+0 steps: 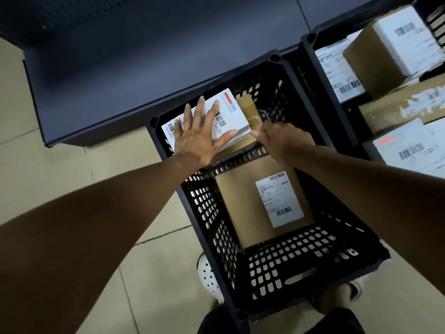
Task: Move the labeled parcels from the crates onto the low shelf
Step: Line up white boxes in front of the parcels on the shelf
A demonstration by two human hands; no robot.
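Observation:
Two black crates stand on the floor before me. The far crate (284, 75) holds a white labeled parcel (234, 116) and, next to it on the right, a brown taped box (246, 106). My left hand (199, 136) lies flat on the white parcel with its fingers spread. My right hand (281, 138) reaches over the near end of the brown taped box; its thumb points at the white parcel's corner and its fingers bend down around the box. The near crate (301, 273) holds a cardboard parcel (243, 203) with a white label. The dark blue low shelf (115, 75) lies beyond, to the left.
A third black crate (310, 42) at the right is piled with several labeled parcels (395, 51). The floor is beige tile (60, 153). My white shoe (208, 276) shows left of the near crate.

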